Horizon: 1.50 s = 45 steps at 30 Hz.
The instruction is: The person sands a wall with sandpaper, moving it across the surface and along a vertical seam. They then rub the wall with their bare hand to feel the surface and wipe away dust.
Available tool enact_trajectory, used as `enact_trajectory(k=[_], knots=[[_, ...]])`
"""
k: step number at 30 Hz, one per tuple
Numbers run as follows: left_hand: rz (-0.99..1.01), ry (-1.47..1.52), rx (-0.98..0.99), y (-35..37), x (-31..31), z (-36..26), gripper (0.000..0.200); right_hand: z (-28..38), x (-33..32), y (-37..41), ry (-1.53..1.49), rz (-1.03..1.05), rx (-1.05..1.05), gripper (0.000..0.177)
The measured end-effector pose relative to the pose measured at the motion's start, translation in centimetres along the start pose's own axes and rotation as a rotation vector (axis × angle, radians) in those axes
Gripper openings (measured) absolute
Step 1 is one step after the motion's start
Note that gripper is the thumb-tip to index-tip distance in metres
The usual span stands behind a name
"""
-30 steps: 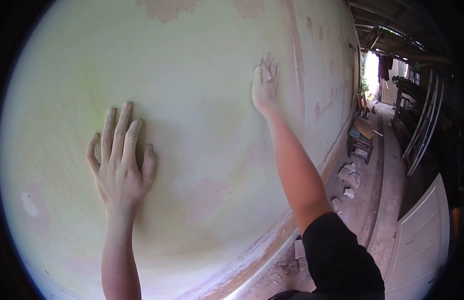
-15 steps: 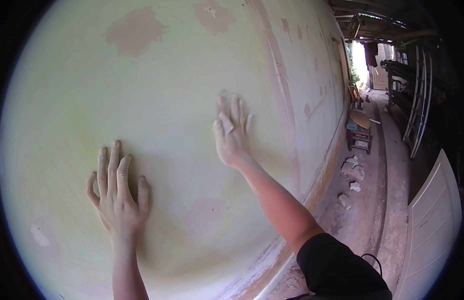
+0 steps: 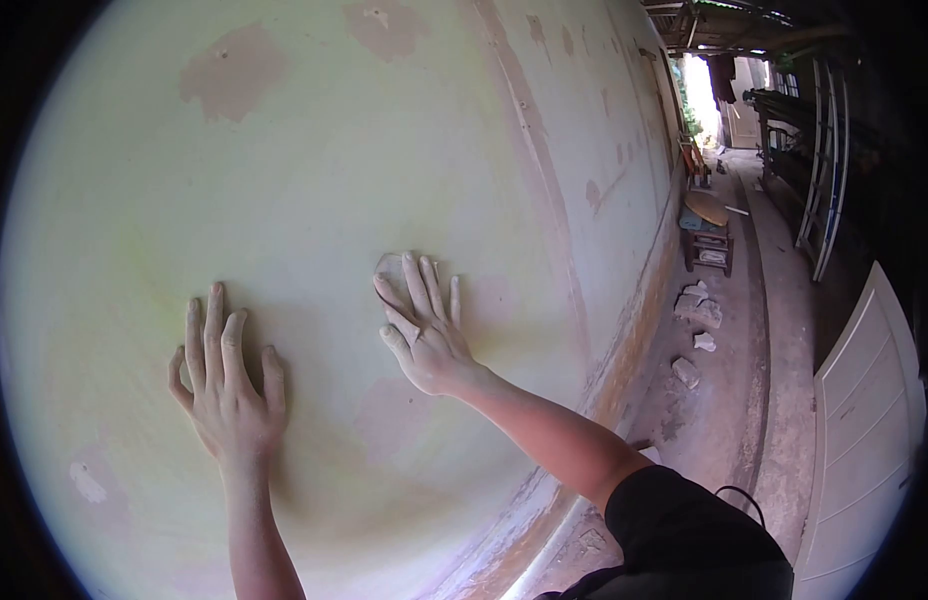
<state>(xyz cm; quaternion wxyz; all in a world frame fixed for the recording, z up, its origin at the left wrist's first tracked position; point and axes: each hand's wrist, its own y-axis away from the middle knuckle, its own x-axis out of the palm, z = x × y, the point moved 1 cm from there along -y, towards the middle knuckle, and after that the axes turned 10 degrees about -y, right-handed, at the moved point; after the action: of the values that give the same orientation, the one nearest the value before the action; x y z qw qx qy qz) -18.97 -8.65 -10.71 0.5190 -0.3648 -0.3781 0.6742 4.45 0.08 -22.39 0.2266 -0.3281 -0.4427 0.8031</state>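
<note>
A pale green wall (image 3: 314,180) with pinkish patches fills the left and middle of the view. My left hand (image 3: 234,385) rests on it with fingers spread, holding nothing. To the right of it, my right hand (image 3: 429,335) presses a thin, pale sheet like sandpaper (image 3: 391,268) flat against the wall. Part of the sheet shows beyond the fingertips, and a folded edge passes between the fingers; the palm hides the rest. Pale dust coats both hands.
Along the wall's foot runs a floor with broken pale chunks (image 3: 698,307) and a small stool (image 3: 708,247) bearing a round tan object. A white panel (image 3: 864,430) leans at the lower right. Ladders (image 3: 829,170) stand beyond, at the right.
My right hand has slid down and left over the wall with the sheet. My left hand stays on nearly the same spot. The view has shifted slightly.
</note>
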Motion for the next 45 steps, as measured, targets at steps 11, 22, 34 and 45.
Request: enact_trajectory(k=[11,22,34,45], knots=[[0.015,0.015,-0.028,0.1,0.1,0.3,0.04,-12.5,-6.4,-16.0,-0.188,-0.424,0.36,0.064],[-0.004,0.057,-0.035,0.1,0.3,0.2,0.037,-1.6,-1.3,-3.1,-0.028,-0.051,0.081,0.064],[0.021,0.064,-0.063,0.4,0.6,0.4,0.035,-6.4,-3.9,-13.4,-0.194,-0.402,0.118,0.066],[-0.022,0.074,-0.031,0.0,0.8,0.3,0.032,-4.6,-4.1,-10.8,-0.116,-0.277,0.033,0.063]])
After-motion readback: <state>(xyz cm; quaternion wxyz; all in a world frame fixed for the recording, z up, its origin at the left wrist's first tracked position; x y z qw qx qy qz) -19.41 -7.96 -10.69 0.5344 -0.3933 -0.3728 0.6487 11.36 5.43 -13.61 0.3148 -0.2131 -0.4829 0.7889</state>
